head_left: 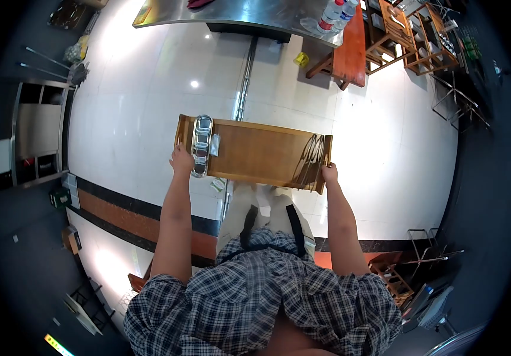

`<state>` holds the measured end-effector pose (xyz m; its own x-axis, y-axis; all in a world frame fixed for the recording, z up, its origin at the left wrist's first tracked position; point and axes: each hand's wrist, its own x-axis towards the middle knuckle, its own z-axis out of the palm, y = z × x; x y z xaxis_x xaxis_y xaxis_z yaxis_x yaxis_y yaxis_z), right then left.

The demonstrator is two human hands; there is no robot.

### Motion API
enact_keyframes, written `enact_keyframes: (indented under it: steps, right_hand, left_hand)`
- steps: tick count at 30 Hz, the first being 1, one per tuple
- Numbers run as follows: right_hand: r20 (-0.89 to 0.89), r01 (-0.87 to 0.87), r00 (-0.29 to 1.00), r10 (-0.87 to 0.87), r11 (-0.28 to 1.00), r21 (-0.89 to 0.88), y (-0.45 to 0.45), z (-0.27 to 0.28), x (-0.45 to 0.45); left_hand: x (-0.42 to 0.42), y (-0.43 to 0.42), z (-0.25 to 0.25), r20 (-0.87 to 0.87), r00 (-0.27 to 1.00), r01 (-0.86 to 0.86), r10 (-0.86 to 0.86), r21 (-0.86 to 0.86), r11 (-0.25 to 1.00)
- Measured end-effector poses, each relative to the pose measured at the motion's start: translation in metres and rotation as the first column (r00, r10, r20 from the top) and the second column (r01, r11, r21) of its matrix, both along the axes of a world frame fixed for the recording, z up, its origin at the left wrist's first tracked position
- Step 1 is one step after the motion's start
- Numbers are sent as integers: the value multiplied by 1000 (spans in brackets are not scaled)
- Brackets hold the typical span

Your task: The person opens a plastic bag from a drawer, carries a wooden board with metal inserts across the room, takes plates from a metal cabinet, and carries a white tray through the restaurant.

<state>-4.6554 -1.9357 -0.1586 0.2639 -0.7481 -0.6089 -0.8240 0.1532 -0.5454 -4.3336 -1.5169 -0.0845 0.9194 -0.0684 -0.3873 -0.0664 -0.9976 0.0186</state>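
Held out in front of me is a long brown wooden tray [255, 151] with raised ends. My left hand [181, 160] is closed around its left end, and my right hand [329, 172] grips the right end. A shiny metal rack with several compartments [202, 145] lies across the tray's left side, close to my left fingers. Beside it rests a small clear packet [215, 145]. Several thin, curved, stick-like pieces [312, 155] lie at the right end, near my right hand; their kind is hard to make out.
A steel table [255, 13] stands ahead, with plastic bottles [331, 16] at its right. Next to it are a red-brown wooden bench [348, 53] and wooden stools [391, 29]. A yellow object [301, 59] lies on the tiled floor. A metal strip [244, 83] crosses the floor.
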Motion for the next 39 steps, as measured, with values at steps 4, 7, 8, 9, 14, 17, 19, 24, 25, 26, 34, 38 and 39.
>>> enact_keyframes:
  steps: [4,7,8,9,14,17,19,24,25,26,34,38,39]
  right_hand:
    - [-87,27,996,-35,995,-97,-11,-12,-8]
    - [-158,36,986,-52,994,-101,-11,2,-6]
    - [-224,8,974,-37,992,-130,-12,7,-4]
    - [-271,-32,963,7,996,-87,-15,12,-5]
    - [-272,18,962,-25,999,-31,-25,11,-16]
    - [-295,33,954,-58,995,-91,-22,16,-14]
    - [-264,71,960,-99,991,-113,-25,13,-20]
    - [-72,319,942,-326,942,-103,-20,-3,-27]
    - [-67,330,939,-338,938,-103,-17,0,-25]
    - [-40,334,939,-341,935,-118,-31,2,-35]
    - [51,461,885,-462,857,-229,-16,7,-49]
    - [79,540,839,-539,805,-244,-6,2,-57]
    - [82,564,822,-563,788,-247,-3,2,-60]
  left_hand:
    - [14,-2,-1,-182,976,-125,122,-7,992]
    - [15,-3,-10,-186,958,-231,216,-58,971]
    - [18,2,-22,-188,960,-221,207,-57,974]
    - [21,9,-37,-212,959,-216,188,-119,969]
    - [19,19,-51,-285,947,-221,150,-238,946]
    - [22,25,-63,-237,964,-198,125,-317,928]
    - [13,24,-72,-140,972,-222,188,-299,928]
    - [40,36,-67,-376,892,-365,250,-273,890]
    - [48,35,-63,-367,902,-348,229,-300,888]
    - [33,22,-58,-358,903,-351,236,-299,887]
    - [48,-11,-37,-174,966,-239,193,-301,923]
    - [71,-45,-33,-135,986,-131,95,-289,948]
    - [71,-57,-24,-87,995,-61,39,-272,960]
